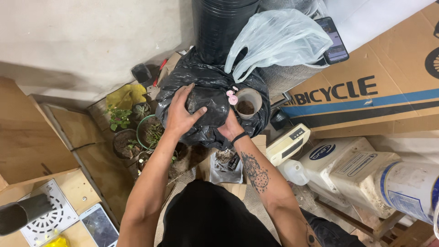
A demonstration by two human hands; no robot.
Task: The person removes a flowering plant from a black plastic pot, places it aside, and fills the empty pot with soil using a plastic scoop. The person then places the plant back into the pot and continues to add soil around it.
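Head view looks straight down on two bare forearms reaching into a big black plastic bag [183, 82] that sits on the floor against a tall stack of black pots [219, 27]. Left hand [182, 114] lies on top of a smaller dark bag of soil [208, 107], fingers [185, 91] spread and curled over its upper edge, thumb pressing its front. Right hand [228, 128] cups the same small bag from below and to the side; most of its fingers are hidden behind the plastic, so how they are set cannot be told, though the palm presses against the bag (a black wristband [238, 137] rings that wrist, and a tattoo shows on the forearm). The small bag thus rests inside the mouth of the large black bag, held between both hands.

Just beside the right hand stands a beige plastic cup [249, 103] with dark soil in it, and two small pink round pieces [232, 97] lie next to its rim. A pale translucent plastic bag [279, 36] drapes above. Left of the hands, several small potted plants [137, 132] cluster on the floor. A smartphone [336, 39] leans on a cardboard box [388, 77].
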